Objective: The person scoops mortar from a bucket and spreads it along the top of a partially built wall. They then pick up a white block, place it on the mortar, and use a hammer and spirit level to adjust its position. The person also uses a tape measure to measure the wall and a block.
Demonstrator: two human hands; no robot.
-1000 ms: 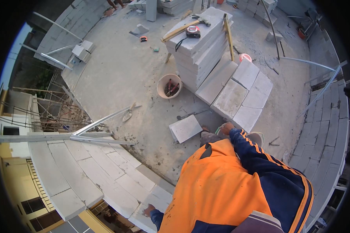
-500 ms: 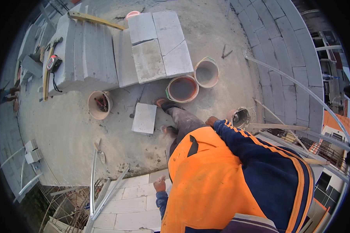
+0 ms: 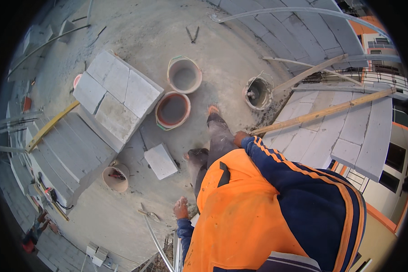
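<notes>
My left hand (image 3: 181,208) hangs low beside the orange front of my top. Its dusty fingers are loosely curled, with nothing visible in them. Past it on the floor lies a trowel (image 3: 153,216). My right hand (image 3: 241,137) is in front of the dark blue sleeve, beside my thigh; its fingers are hidden from view. Nearest to it are the end of a wooden beam (image 3: 322,111) and, farther ahead, a mortar-smeared bucket (image 3: 268,100) with grey material inside. A single pale block (image 3: 161,161) lies on the floor left of my legs.
A pile of pale blocks (image 3: 118,81) stands front left, beside stacked slabs (image 3: 72,147). Near it are a reddish-rimmed bucket (image 3: 186,116), a pale bucket (image 3: 198,77) and a tool bucket (image 3: 115,183). Block walls and slanting poles line the right. Another person (image 3: 29,240) is far left.
The view has turned to the right, so the blocks and buckets sit farther left. My legs have moved, one foot now stretched forward. Both hands stay low at my sides.
</notes>
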